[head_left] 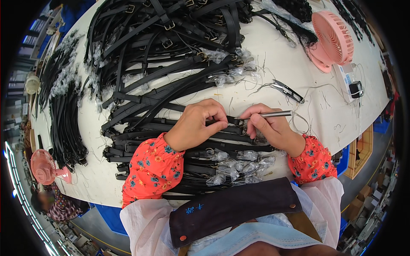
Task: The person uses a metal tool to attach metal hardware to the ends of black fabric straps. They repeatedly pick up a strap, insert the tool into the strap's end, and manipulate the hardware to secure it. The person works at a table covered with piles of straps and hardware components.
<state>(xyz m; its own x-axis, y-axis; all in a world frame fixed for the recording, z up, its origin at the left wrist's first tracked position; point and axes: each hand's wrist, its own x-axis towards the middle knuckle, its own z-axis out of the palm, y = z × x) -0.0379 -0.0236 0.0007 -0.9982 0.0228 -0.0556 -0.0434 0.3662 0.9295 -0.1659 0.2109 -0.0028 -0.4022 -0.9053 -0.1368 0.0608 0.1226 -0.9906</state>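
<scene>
My left hand (198, 123) is closed, thumb and fingertips pinched on a black leather strap (234, 121) near its metal buckle end. From the other side, my right hand (271, 128) is closed around a slim silver pen-like tool (276, 114) with a thin cord at its back end. The right fingertips meet the strap's buckle end, and the tool's tip is hidden by them. Under both hands lie several more black straps (162, 128) side by side. Clear plastic wrapping (239, 168) covers the buckles of the nearer ones.
A big heap of black buckled straps (171, 34) fills the far side of the white table (337, 115). Thread snips (288, 91) lie beyond my right hand. A pink fan (331, 38) and a power strip (346, 81) stand far right. Another pink fan (45, 167) and a strap bundle (66, 128) are left.
</scene>
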